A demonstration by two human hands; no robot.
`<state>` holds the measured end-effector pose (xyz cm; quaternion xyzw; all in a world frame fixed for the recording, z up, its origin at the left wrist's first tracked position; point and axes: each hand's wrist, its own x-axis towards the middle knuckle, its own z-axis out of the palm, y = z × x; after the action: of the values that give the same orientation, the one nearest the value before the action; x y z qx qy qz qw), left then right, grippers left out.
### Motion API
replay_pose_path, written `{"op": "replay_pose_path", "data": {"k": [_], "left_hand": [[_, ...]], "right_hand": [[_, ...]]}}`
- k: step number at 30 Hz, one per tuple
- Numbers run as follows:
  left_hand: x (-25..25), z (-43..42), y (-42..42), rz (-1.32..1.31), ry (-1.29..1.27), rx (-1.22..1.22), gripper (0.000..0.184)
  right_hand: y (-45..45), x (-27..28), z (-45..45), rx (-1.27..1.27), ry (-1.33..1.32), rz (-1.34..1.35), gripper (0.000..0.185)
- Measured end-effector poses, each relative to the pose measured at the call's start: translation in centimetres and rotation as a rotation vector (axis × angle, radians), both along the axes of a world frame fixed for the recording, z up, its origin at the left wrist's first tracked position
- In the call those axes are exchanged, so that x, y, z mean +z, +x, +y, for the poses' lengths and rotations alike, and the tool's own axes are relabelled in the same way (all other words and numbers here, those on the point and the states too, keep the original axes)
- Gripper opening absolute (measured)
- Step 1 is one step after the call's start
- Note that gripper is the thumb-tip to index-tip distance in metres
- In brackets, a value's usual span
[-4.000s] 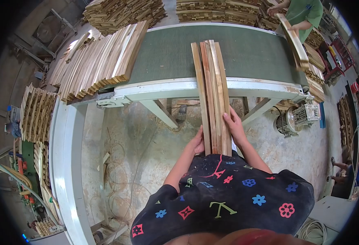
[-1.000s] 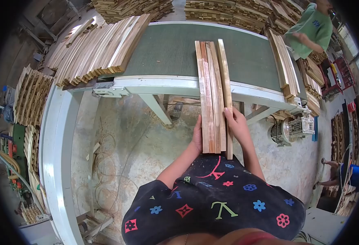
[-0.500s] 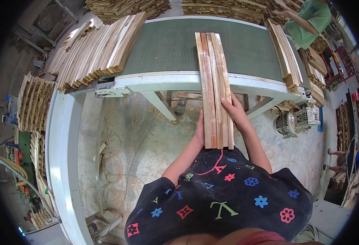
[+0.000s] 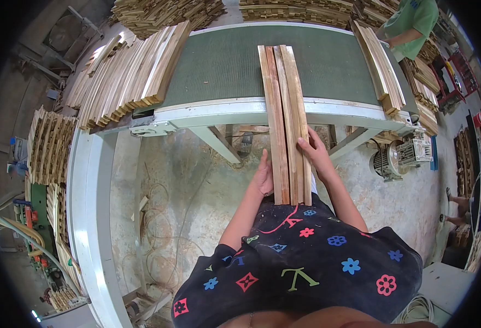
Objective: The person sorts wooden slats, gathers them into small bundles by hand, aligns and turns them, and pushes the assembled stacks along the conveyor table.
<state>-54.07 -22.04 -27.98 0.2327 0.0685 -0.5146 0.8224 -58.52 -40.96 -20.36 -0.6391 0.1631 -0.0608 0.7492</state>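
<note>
Several long wooden strips [image 4: 285, 126] stand side by side in a bundle, their far ends over the green belt [image 4: 224, 65] and their near ends against my shirt. My right hand [image 4: 315, 149] grips the bundle's right side, its thumb on the top edge. At the left side, my left hand [image 4: 263, 176] is beside the strips with its thumb raised; its other fingers are partly hidden behind the wood. A narrow gap shows between strips in the bundle.
A long row of strips [image 4: 131, 76] lies at the belt's left end, a few more strips [image 4: 380, 68] at its right end. A co-worker in a green shirt [image 4: 415, 24] is behind the right end. A motor [image 4: 388, 161] hangs under the frame. Wood stacks [image 4: 295, 12] stand behind.
Since one second ago, the separated right strip has come in against the bundle. My left thumb has lifted off the wood. The co-worker's arms have lowered toward the strips at the right.
</note>
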Motion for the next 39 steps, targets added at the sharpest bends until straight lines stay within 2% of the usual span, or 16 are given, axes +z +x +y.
{"op": "replay_pose_path", "data": {"k": [5, 9, 12, 15, 18, 21, 23, 24, 27, 28, 30, 32, 36, 39], "left_hand": [[0.7, 0.2, 0.3, -0.106, 0.046, 0.042, 0.094], [-0.7, 0.0, -0.5, 0.002, -0.039, 0.0, 0.096], [-1.7, -0.8, -0.9, -0.017, 0.042, -0.01, 0.096], [-0.7, -1.3, -1.3, -0.03, -0.051, -0.004, 0.092], [0.8, -1.4, -1.1, 0.01, -0.149, 0.051, 0.085], [2.4, -1.8, -1.1, -0.006, -0.141, 0.103, 0.078], [3.5, -2.5, -0.6, -0.023, -0.174, 0.146, 0.075], [4.1, -2.8, -0.5, -0.031, -0.192, 0.169, 0.073], [6.1, -3.5, -0.3, -0.087, -0.253, 0.174, 0.072], [6.9, -3.9, 0.1, -0.133, -0.488, 0.124, 0.074], [10.8, -4.3, 0.0, -0.136, -0.344, 0.108, 0.082], [12.8, -4.8, 0.3, -0.184, -0.223, 0.116, 0.092], [13.4, -5.5, 0.8, -0.218, -0.207, 0.124, 0.094], [13.0, -5.7, 0.3, -0.234, -0.184, 0.151, 0.093]], "right_hand": [[0.5, -0.4, -0.7, -0.027, -0.053, 0.008, 0.062], [0.2, -0.2, -1.3, 0.036, -0.074, 0.072, 0.062], [0.2, -0.5, -1.6, 0.067, -0.037, 0.089, 0.066], [-0.2, -0.3, -0.8, 0.092, -0.099, -0.031, 0.079], [-0.2, 0.8, -1.0, 0.178, 0.008, -0.019, 0.076], [0.5, 1.5, -1.1, 0.145, 0.052, -0.008, 0.076], [1.4, 2.1, -1.1, 0.071, -0.027, -0.005, 0.073], [1.5, 2.6, -1.1, 0.035, -0.07, -0.003, 0.071], [-1.9, 11.4, -1.6, 0.108, -1.177, -0.375, 0.058], [-3.1, 14.1, -1.6, 0.274, -1.213, -0.363, 0.058], [-6.0, 18.0, -0.3, 0.605, -1.26, -0.312, 0.056], [-7.2, 17.8, 1.7, 0.413, -1.416, -0.415, 0.061], [-6.9, 15.6, 1.7, 0.097, -1.687, -0.559, 0.065], [-7.7, 17.7, 1.3, 0.055, -1.609, -0.745, 0.027]]}}
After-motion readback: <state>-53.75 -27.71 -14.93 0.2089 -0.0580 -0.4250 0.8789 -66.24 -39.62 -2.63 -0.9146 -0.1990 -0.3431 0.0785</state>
